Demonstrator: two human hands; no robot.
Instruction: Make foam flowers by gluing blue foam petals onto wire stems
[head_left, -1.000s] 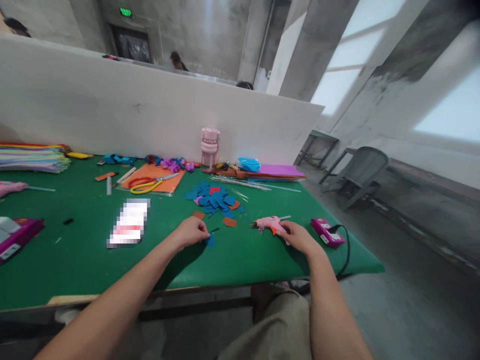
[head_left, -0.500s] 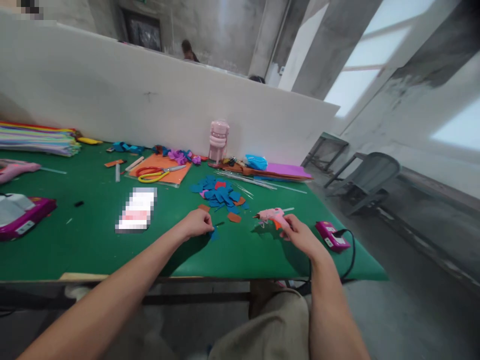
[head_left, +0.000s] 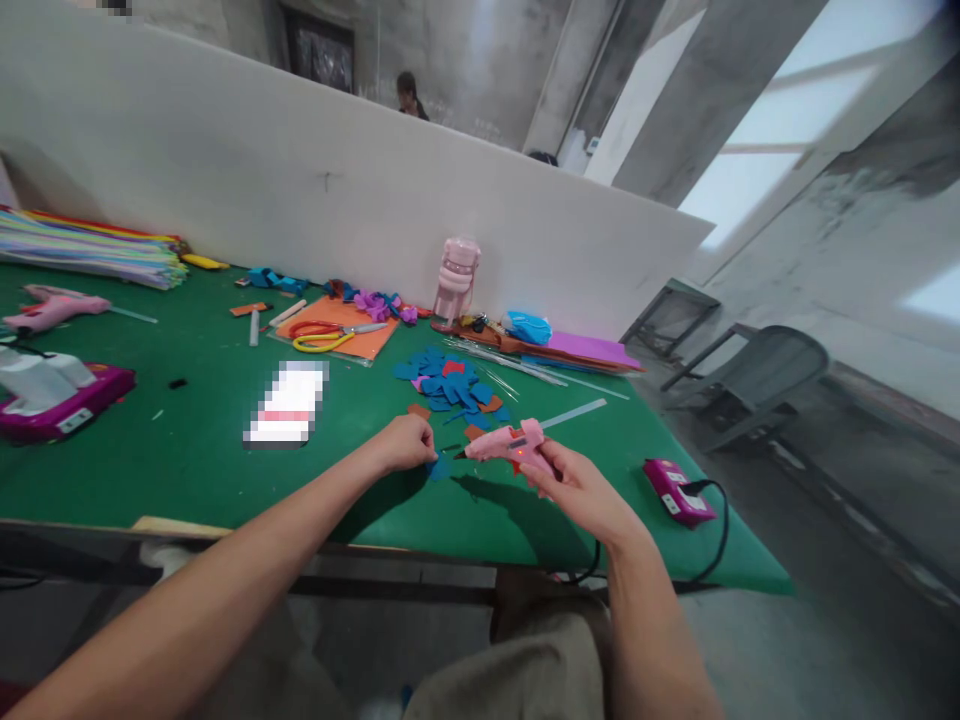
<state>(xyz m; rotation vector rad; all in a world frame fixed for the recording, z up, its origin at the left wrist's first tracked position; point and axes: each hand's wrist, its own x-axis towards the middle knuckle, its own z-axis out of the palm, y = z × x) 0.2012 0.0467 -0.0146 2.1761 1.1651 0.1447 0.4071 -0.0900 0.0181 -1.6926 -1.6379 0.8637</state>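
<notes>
My left hand (head_left: 409,443) is closed, thumb and fingertips pinching a small blue piece (head_left: 438,468) just above the green table. Beside it shows a thin dark strip (head_left: 451,448), too small to make out. In my right hand (head_left: 581,485) is a pink hot glue gun (head_left: 499,442), gripped by its handle, with a clear glue stick (head_left: 574,413) poking out of its back. The gun's nozzle points left, close to the blue piece; whether they touch I cannot tell. Beyond both hands lies a pile of blue cut pieces (head_left: 457,392) with a few red and brown ones.
A phone (head_left: 287,403) lies left of the pile. Scissors (head_left: 330,335) rest on orange sheets (head_left: 373,345). A pink bottle (head_left: 456,280) stands by the white partition (head_left: 375,190). Purple power strips (head_left: 679,492) (head_left: 82,405) sit at both sides; another glue gun (head_left: 56,310) lies left.
My right hand has brought the glue gun left and tilted it, its nozzle now near the blue piece. My left hand keeps its pinch. The view has shifted slightly.
</notes>
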